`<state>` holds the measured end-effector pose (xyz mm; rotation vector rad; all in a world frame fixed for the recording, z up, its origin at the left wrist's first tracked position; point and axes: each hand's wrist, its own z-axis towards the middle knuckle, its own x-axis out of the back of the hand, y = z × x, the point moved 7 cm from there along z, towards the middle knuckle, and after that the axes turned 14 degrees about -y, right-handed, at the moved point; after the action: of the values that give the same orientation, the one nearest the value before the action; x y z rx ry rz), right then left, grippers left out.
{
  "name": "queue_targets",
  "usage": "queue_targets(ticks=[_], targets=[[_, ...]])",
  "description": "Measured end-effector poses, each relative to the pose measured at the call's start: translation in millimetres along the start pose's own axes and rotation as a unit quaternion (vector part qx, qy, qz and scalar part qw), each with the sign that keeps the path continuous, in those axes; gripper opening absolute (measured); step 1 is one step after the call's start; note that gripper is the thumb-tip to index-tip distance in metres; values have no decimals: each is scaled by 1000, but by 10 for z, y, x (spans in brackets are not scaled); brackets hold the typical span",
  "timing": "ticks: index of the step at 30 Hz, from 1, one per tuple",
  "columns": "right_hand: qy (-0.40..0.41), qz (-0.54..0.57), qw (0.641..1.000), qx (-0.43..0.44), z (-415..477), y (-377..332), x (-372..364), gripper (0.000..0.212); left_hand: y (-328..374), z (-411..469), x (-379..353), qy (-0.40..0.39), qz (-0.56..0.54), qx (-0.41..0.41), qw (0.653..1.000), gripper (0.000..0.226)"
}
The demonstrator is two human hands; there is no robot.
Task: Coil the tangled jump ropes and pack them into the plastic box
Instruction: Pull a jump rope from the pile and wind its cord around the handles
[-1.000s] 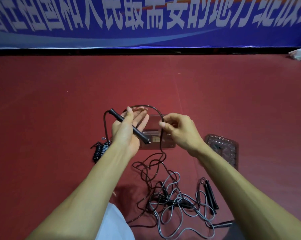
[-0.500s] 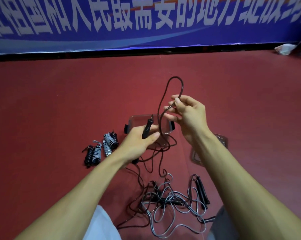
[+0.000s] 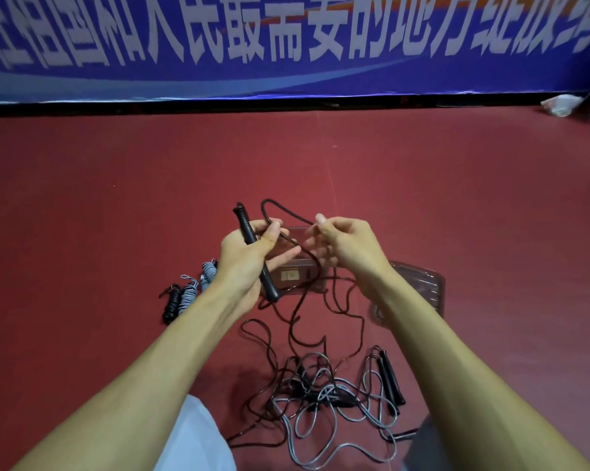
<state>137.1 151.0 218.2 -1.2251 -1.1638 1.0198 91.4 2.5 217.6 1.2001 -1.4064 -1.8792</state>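
Above the clear plastic box (image 3: 295,274), left hand (image 3: 242,263) grips a black handle (image 3: 252,246), thumb pinning a dark cord (image 3: 288,210) loop; right hand (image 3: 349,248) pinches the same cord. Risk: cord trailing into the tangled pile (image 3: 320,392) before the box may snag and knot tighter if pulled.

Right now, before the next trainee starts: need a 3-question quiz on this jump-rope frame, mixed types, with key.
1. True or false: the lid is on the plastic box.
2. The coiled ropes lie where? A) on the floor to the person's left of the box B) on the lid C) in the tangled pile
3. Fill in: the left-hand grip holds a black ___.
Key: 1 false; 2 A; 3 handle.
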Motion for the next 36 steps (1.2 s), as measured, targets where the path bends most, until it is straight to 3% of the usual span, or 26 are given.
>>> queue_targets(ticks=[5, 9, 11, 14, 17, 23, 30, 36], targets=[[-116, -137, 984, 13, -2, 7, -279, 18, 67, 30, 143, 27, -171, -8, 985, 14], [-69, -168, 981, 63, 32, -66, -335, 4, 31, 28, 246, 51, -303, 12, 951, 9], [-45, -141, 987, 59, 32, -69, -342, 5, 5, 45, 325, 68, -304, 4, 950, 9], [-28, -88, 995, 44, 42, -42, -310, 11, -13, 79, 391, 67, -151, -2, 986, 13], [-18, -36, 998, 44, 63, -41, -272, 3, -76, 73, 309, 3, 23, 23, 999, 21], [60, -22, 995, 76, 55, -122, -65, 9, -107, 21, 73, -98, 327, 6, 940, 14], [102, 49, 990, 83, -33, -131, 82, 14, -82, 16, -57, -111, 375, -23, 920, 15], [190, 148, 967, 80, -38, -68, 307, 20, -155, 12, -71, -99, 493, 6, 865, 12]])
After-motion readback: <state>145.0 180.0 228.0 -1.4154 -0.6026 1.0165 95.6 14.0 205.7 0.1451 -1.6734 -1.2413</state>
